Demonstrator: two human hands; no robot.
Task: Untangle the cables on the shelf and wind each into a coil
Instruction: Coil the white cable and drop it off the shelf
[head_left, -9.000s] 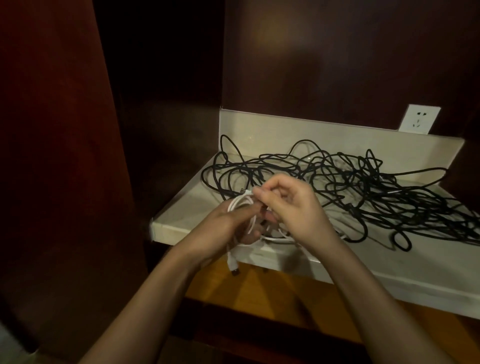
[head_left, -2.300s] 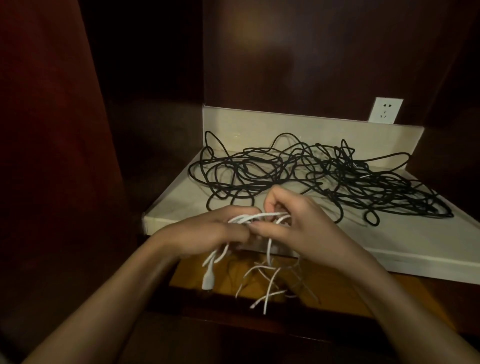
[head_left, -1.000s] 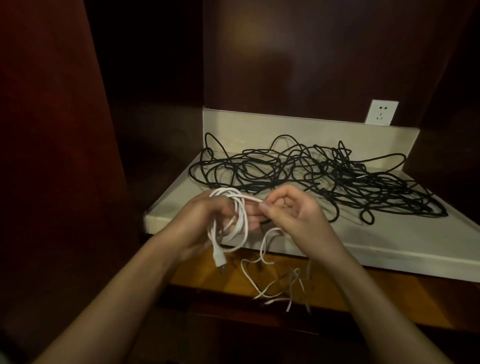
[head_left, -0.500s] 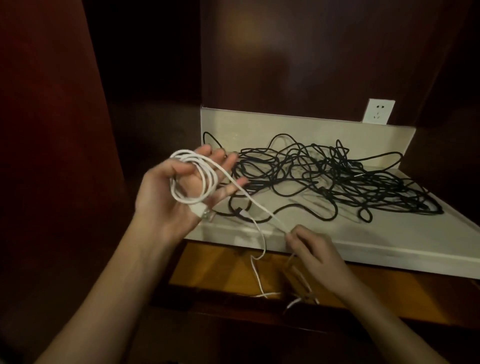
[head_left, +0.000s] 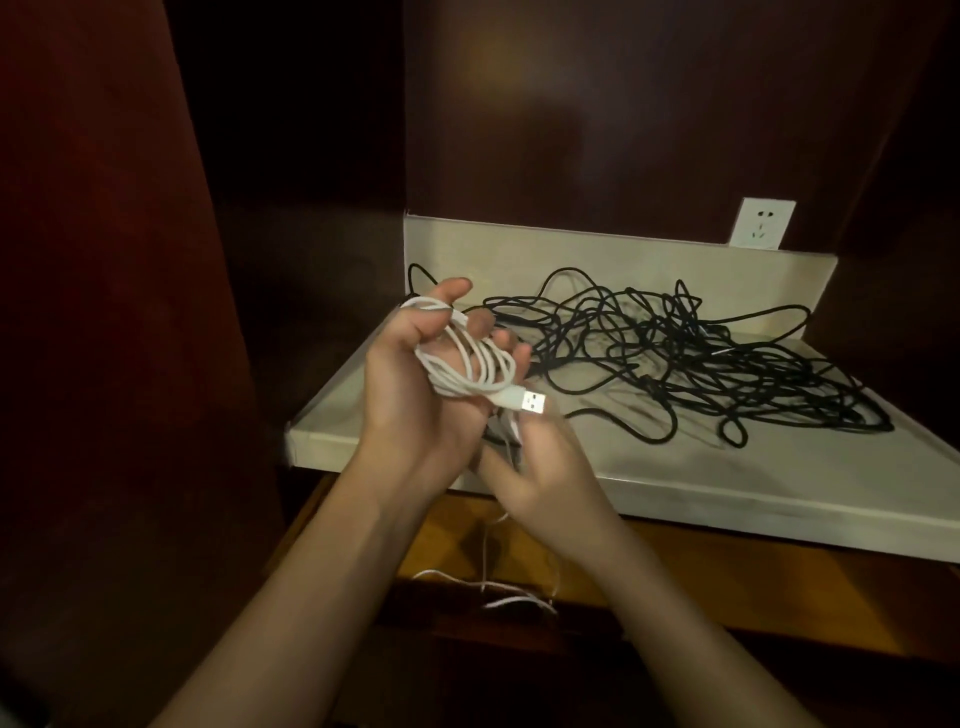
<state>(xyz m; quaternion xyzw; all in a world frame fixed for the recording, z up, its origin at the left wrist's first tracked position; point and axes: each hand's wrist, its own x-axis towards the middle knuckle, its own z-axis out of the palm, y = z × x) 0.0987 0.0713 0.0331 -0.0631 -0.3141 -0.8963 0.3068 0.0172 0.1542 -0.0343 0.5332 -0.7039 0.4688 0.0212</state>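
Note:
My left hand (head_left: 410, 395) is raised, palm toward me, over the front left corner of the white shelf (head_left: 779, 483). Several loops of a white USB cable (head_left: 470, 364) are wound around its fingers, and the plug sticks out to the right. My right hand (head_left: 540, 467) sits just below, blurred, pinching the cable's loose run. The rest of the white cable hangs down past the shelf edge. A tangle of black cable (head_left: 691, 358) lies spread on the shelf behind both hands.
Dark wooden walls close in on the left and back. A white wall socket (head_left: 762, 223) sits above the shelf's raised back edge. An orange-brown wooden surface (head_left: 727, 587) lies below the shelf, with the white cable's tail resting on it.
My right hand has come up from below the shelf edge to just under my left hand. More white loops lie around my left fingers, and the left hand has dropped slightly toward me.

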